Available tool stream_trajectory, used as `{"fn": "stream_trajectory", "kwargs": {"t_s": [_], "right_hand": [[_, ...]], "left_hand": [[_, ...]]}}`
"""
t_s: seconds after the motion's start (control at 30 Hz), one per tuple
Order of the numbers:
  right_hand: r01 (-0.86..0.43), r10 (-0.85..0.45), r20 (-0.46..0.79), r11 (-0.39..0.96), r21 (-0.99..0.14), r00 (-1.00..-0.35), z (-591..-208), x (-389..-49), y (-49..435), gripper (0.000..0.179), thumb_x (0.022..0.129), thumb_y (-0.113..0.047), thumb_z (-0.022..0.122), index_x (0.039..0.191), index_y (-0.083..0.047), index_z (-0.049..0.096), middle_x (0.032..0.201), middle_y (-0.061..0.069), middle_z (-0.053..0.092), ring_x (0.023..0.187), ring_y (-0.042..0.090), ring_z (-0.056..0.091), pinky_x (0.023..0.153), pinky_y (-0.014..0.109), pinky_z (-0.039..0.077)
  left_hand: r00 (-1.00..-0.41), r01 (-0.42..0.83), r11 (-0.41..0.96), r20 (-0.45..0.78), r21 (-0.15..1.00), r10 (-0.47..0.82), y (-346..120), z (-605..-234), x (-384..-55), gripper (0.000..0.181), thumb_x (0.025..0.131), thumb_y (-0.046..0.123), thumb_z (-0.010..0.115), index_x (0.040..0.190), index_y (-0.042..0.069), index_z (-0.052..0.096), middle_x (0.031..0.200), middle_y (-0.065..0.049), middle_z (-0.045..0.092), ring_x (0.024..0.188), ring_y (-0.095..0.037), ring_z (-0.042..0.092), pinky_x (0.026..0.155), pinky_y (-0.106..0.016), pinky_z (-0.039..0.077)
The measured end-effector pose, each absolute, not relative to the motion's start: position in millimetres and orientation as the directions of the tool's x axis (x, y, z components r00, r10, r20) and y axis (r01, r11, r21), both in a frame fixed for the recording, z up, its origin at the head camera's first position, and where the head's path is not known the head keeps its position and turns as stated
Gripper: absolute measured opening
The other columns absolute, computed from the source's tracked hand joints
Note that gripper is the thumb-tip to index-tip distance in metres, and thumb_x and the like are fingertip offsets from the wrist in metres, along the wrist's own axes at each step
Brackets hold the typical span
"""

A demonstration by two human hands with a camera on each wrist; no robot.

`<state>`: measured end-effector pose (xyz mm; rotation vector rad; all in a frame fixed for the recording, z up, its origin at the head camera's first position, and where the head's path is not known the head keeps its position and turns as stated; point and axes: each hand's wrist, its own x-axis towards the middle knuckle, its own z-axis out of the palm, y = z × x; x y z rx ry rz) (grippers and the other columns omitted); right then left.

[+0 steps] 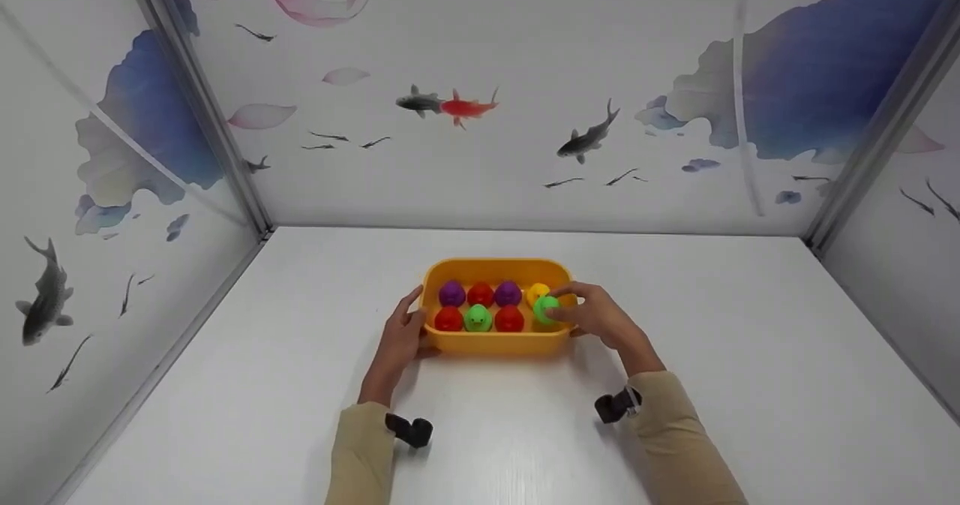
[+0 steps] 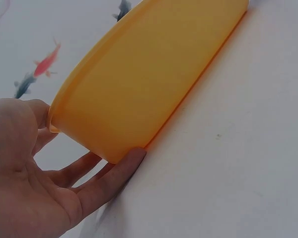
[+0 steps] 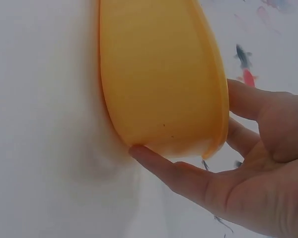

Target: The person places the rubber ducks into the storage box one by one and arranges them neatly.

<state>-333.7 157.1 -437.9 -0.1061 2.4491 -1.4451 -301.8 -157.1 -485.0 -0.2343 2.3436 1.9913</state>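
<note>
A yellow-orange plastic tray point(image 1: 499, 345) stands on the table and holds several small toy ducks. My left hand point(image 1: 400, 336) grips its left end; in the left wrist view some fingers point(image 2: 114, 181) lie against the outer wall and lower edge. Over the right rim reaches my right hand point(image 1: 600, 316), its thumb and a finger on a green toy duck point(image 1: 546, 308) in the tray's right part. A yellow duck point(image 1: 537, 293) sits just behind that one, partly covered. In the right wrist view one finger point(image 3: 174, 173) touches the tray's outside, low at the end; the duck is hidden there.
Left of the green duck stand two rows: purple point(image 1: 451, 293), red point(image 1: 481, 295) and purple point(image 1: 508, 293) behind; red point(image 1: 448, 319), green point(image 1: 478, 318) and red point(image 1: 509, 319) in front. Printed walls point(image 1: 480, 182) enclose the white table point(image 1: 495, 430) at the back and sides.
</note>
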Motion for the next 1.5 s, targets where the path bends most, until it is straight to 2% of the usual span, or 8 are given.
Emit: {"fn": "stream_trajectory", "kwargs": {"t_s": [0.33,0.63,0.9,1.2,1.5], "right_hand": [[0.153,-0.128,-0.26,0.539,-0.829,-0.957,-442.7,-335.6,147.1,0.044,0.093,-0.023,0.072,0.133,-0.01,0.063,0.142,0.016,0.053,0.103,0.023,0.059,0.093,0.033,0.059],[0.139,-0.099,-0.24,0.586,-0.799,-0.966,-448.1,-336.9,141.9,0.044,0.089,-0.023,0.077,0.129,-0.009,0.068,0.137,0.016,0.058,0.097,0.021,0.058,0.086,0.028,0.058],[0.136,-0.078,-0.232,0.617,-0.775,-0.97,-443.2,-336.9,138.6,0.04,0.088,-0.019,0.077,0.125,-0.005,0.07,0.139,0.018,0.058,0.119,0.03,0.051,0.11,0.043,0.048],[0.176,-0.045,-0.266,0.644,-0.744,-0.963,-438.8,-338.0,136.5,0.042,0.087,-0.019,0.079,0.125,-0.004,0.07,0.139,0.018,0.059,0.122,0.032,0.05,0.115,0.047,0.043],[0.224,-0.021,-0.298,0.61,-0.76,-0.954,-439.0,-339.7,134.1,0.043,0.087,-0.017,0.078,0.127,-0.006,0.069,0.143,0.017,0.056,0.127,0.032,0.048,0.118,0.047,0.04]], "left_hand": [[-0.988,-0.145,0.162,-0.134,0.976,-0.077,-157.7,-483.4,-302.5,0.051,0.108,0.03,0.041,0.158,0.032,0.029,0.146,-0.018,0.051,0.1,-0.022,0.067,0.082,-0.035,0.063],[-0.988,-0.147,0.157,-0.136,0.977,-0.076,-159.4,-486.3,-301.2,0.051,0.108,0.03,0.042,0.158,0.031,0.03,0.147,-0.019,0.05,0.099,-0.022,0.068,0.083,-0.035,0.062],[-0.984,-0.168,0.167,-0.154,0.971,-0.093,-156.9,-484.4,-302.9,0.051,0.108,0.031,0.041,0.158,0.032,0.03,0.145,-0.017,0.052,0.096,-0.021,0.068,0.081,-0.034,0.063],[-0.984,-0.165,0.155,-0.153,0.974,-0.089,-155.5,-486.1,-304.8,0.051,0.108,0.031,0.042,0.158,0.032,0.03,0.146,-0.017,0.051,0.095,-0.021,0.068,0.08,-0.033,0.063],[-0.985,-0.168,0.162,-0.157,0.972,-0.079,-156.8,-485.2,-303.7,0.051,0.108,0.033,0.041,0.158,0.032,0.029,0.15,-0.017,0.048,0.098,-0.021,0.068,0.082,-0.034,0.062]]}}
